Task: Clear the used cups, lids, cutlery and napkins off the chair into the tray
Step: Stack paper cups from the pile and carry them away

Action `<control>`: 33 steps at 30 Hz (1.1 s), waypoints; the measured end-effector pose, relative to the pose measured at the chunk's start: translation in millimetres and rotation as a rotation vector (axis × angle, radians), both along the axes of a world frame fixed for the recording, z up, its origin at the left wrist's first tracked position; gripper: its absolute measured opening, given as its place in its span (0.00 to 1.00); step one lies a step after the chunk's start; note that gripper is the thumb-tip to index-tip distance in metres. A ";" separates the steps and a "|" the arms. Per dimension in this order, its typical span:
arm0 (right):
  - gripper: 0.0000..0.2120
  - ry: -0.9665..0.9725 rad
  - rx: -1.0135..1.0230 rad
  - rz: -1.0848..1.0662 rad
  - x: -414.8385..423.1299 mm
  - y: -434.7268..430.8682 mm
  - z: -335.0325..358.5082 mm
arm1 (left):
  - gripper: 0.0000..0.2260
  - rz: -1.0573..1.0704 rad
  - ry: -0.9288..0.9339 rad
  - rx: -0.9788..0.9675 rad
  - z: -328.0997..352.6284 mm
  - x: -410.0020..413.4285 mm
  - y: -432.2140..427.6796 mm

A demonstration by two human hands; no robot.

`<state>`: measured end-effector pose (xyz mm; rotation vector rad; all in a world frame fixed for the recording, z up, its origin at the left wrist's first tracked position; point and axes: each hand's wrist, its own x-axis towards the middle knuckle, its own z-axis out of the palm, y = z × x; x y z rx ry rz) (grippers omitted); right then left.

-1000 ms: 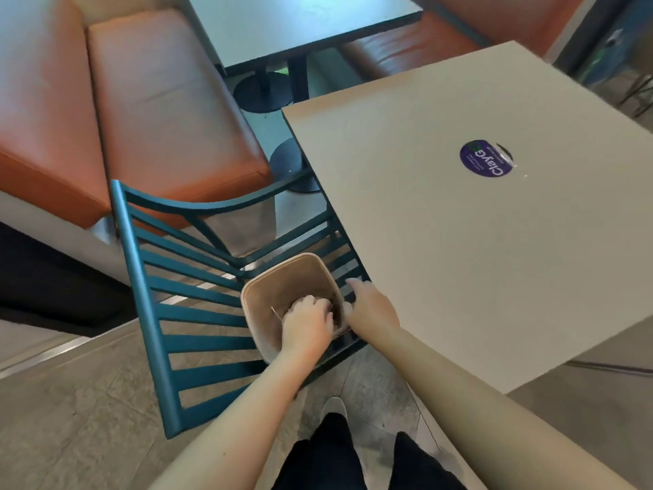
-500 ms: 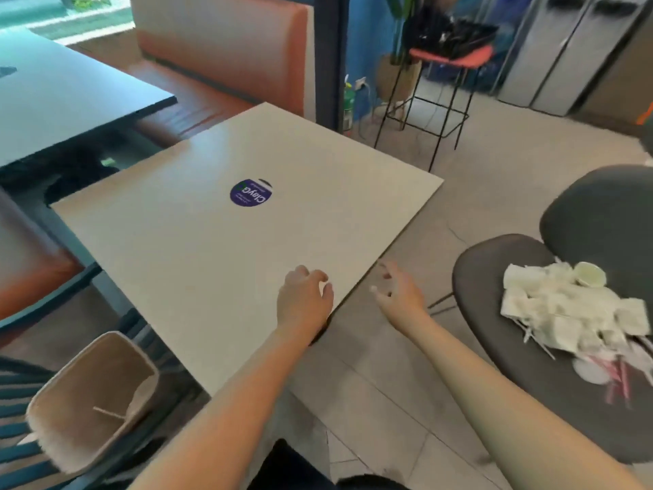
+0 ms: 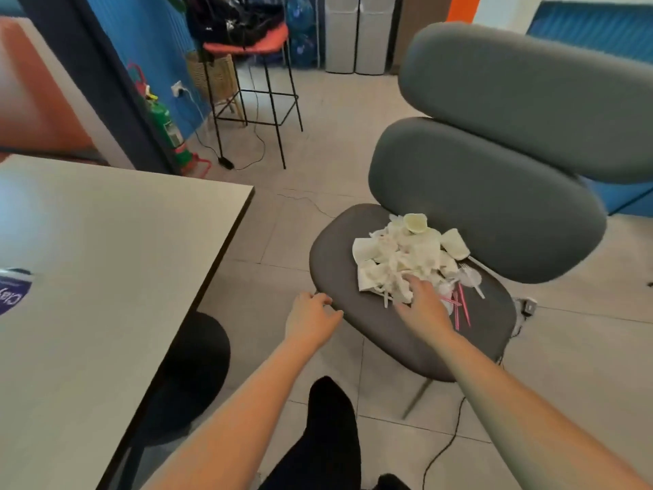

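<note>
A grey padded chair [image 3: 381, 323] holds a heap of white napkins [image 3: 392, 263], paper cups [image 3: 456, 244], a round lid [image 3: 416, 222], clear plastic cutlery [image 3: 471, 279] and pink straws [image 3: 461, 307]. My right hand [image 3: 422, 304] reaches over the near edge of the heap, fingers spread and touching the napkins, nothing held. Near the seat's front left edge hovers my left hand [image 3: 311, 321], fingers loosely curled, empty. The tray is out of view.
A beige table [image 3: 106, 277] with a purple sticker [image 3: 12, 291] fills the left. A black stool frame [image 3: 254, 100], a green extinguisher [image 3: 169, 132] and floor cables [image 3: 445, 450] lie beyond. My dark trouser leg [image 3: 332, 433] is at the bottom.
The view swung right from the teal chair and paper tray to the grey chair. Both hands left the tray and moved to the grey chair; the right one now touches the heap.
</note>
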<state>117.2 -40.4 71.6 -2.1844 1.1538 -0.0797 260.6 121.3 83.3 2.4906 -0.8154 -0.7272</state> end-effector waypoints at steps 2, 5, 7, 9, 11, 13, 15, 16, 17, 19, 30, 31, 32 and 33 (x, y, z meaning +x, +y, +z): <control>0.28 0.034 0.000 0.001 -4.6 -15.2 -6.3 | 0.19 -0.022 0.035 0.021 -4.8 2.3 -21.6; 0.30 0.083 0.031 -0.034 -7.4 -55.8 -16.2 | 0.20 -0.077 0.103 0.056 -20.0 9.3 -72.1; 0.31 0.104 0.032 -0.067 -6.3 -84.3 -17.8 | 0.21 -0.105 0.119 0.095 -26.2 16.9 -105.0; 0.31 0.132 0.026 -0.090 -3.5 -116.2 -17.5 | 0.21 -0.129 0.132 0.118 -30.3 24.6 -138.3; 0.31 0.157 0.024 -0.104 -0.2 -145.0 -17.4 | 0.22 -0.158 0.160 0.132 -33.4 30.4 -169.4; 0.30 0.156 0.021 -0.116 3.4 -172.8 -18.5 | 0.22 -0.165 0.191 0.130 -36.3 35.0 -198.1; 0.29 0.149 0.020 -0.120 8.2 -195.6 -20.3 | 0.22 -0.152 0.228 0.115 -39.5 38.5 -222.1; 0.29 0.152 0.029 -0.122 9.6 -203.5 -21.0 | 0.22 -0.139 0.253 0.112 -41.1 38.8 -230.4; 0.28 0.156 0.034 -0.123 12.9 -219.7 -25.6 | 0.22 -0.119 0.283 0.112 -45.2 40.6 -246.4; 0.30 0.191 0.046 -0.124 15.7 -237.6 -32.8 | 0.22 -0.067 0.356 0.099 -51.6 40.4 -262.9; 0.41 0.355 0.049 -0.037 43.7 -376.8 -134.7 | 0.35 0.528 0.424 -0.206 -126.0 30.8 -409.9; 0.43 0.377 0.048 -0.003 45.6 -385.1 -146.6 | 0.37 0.580 0.393 -0.212 -134.2 30.5 -426.2; 0.45 0.402 0.033 0.033 45.8 -392.3 -158.9 | 0.39 0.602 0.340 -0.197 -143.0 30.1 -442.1; 0.46 0.425 0.001 0.079 46.4 -400.5 -171.2 | 0.41 0.597 0.267 -0.174 -153.0 30.5 -459.0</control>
